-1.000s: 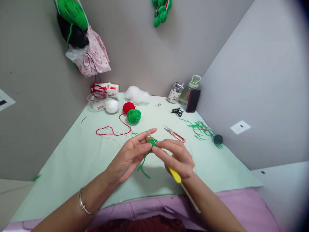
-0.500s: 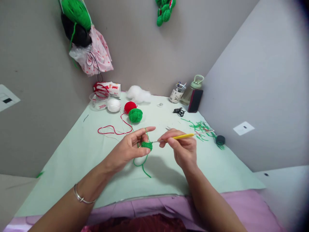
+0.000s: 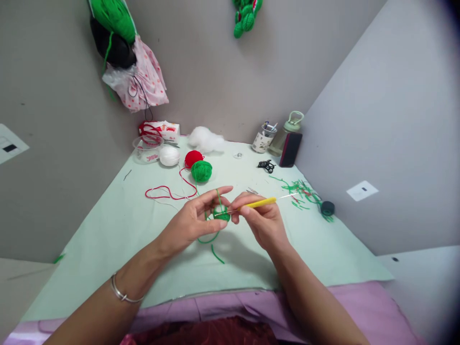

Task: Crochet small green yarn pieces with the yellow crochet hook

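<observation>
Between the thumb and fingers of my left hand (image 3: 192, 218) is a small green crochet piece (image 3: 222, 214). Green yarn runs over my raised left index finger, and a loop of it hangs below the hand. My right hand (image 3: 264, 220) is closed on a crochet hook (image 3: 260, 203) with a yellow handle. The hook's metal tip lies across the crochet piece, so both hands are close together. Behind them sits the green yarn ball (image 3: 201, 171), with a strand leading toward my left hand. A short green yarn end (image 3: 217, 254) shows on the table below.
A red yarn ball (image 3: 193, 158), a white yarn ball (image 3: 169, 156) and white stuffing (image 3: 206, 140) lie at the back. On the right are green yarn scraps (image 3: 300, 190), black tape (image 3: 327, 208), a phone (image 3: 291, 150), a bottle (image 3: 282, 136) and a pen cup (image 3: 263, 139).
My right hand has moved left, bringing the hook's tip from the edge of the crochet piece to across it. The piece has turned slightly in my left hand.
</observation>
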Demonstrator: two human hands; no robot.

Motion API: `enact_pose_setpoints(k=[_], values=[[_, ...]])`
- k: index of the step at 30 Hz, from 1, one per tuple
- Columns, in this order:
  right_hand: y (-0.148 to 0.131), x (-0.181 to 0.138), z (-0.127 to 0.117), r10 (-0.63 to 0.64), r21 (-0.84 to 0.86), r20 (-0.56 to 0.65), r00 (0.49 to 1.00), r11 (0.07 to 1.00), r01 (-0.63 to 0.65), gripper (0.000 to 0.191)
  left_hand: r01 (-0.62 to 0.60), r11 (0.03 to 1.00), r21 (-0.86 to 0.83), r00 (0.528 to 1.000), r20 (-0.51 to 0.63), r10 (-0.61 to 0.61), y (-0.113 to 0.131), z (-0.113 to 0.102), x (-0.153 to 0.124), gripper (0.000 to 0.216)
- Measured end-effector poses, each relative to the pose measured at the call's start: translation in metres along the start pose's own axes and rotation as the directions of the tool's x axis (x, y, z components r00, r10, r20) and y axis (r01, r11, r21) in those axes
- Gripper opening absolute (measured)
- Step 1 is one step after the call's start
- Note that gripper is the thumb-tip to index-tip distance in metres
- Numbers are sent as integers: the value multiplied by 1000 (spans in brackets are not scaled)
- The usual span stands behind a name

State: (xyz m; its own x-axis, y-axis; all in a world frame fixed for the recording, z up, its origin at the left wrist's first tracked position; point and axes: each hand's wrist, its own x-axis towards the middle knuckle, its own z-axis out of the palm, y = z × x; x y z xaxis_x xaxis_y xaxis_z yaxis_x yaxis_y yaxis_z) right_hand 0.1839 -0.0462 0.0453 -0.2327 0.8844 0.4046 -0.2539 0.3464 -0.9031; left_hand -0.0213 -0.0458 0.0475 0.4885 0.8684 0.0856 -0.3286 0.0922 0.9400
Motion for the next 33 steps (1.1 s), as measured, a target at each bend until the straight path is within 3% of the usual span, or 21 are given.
enact_pose_setpoints(k=[3, 7, 15, 17, 20, 21, 22, 24, 27, 29, 33], values=[[-1, -4, 6, -188, -198, -34, 982, 964, 178, 12, 27, 999, -21, 999, -27, -27, -5, 4, 2, 68], [-4, -8, 10, -397, -413, 1, 918, 836, 362, 26, 61, 998, -34, 995, -78, -63, -11, 7, 2, 71], [-6, -2, 3, -302, -368, 112, 947, 873, 322, 15, 139, 990, 7, 990, 8, -140, 0, 0, 1, 94], [-2, -4, 4, -404, -524, 122, 906, 750, 405, 19, 125, 992, -8, 992, -25, -125, -1, 1, 1, 93], [7, -9, 8, -615, -768, 241, 751, 352, 535, 33, 76, 993, -93, 993, -88, -84, -7, 7, 1, 81], [9, -10, 9, -650, -794, 281, 706, 256, 552, 35, 70, 989, -128, 993, -86, -82, -9, 9, 1, 76], [10, -11, 10, -670, -800, 293, 682, 218, 559, 36, 71, 984, -164, 994, -69, -83, -11, 11, 0, 71], [10, -12, 12, -680, -783, 220, 700, 304, 542, 37, 82, 969, -233, 996, -7, -86, -12, 15, -1, 63], [4, -12, 13, -595, -678, 43, 802, 572, 461, 32, 89, 955, -284, 995, 64, -74, -10, 16, -2, 54], [0, -11, 12, -501, -581, -10, 865, 707, 403, 27, 92, 952, -294, 994, 81, -71, -7, 13, -2, 49], [-3, -10, 6, -379, -400, -81, 922, 860, 318, 18, 92, 947, -309, 993, 98, -64, -3, 5, -1, 47]])
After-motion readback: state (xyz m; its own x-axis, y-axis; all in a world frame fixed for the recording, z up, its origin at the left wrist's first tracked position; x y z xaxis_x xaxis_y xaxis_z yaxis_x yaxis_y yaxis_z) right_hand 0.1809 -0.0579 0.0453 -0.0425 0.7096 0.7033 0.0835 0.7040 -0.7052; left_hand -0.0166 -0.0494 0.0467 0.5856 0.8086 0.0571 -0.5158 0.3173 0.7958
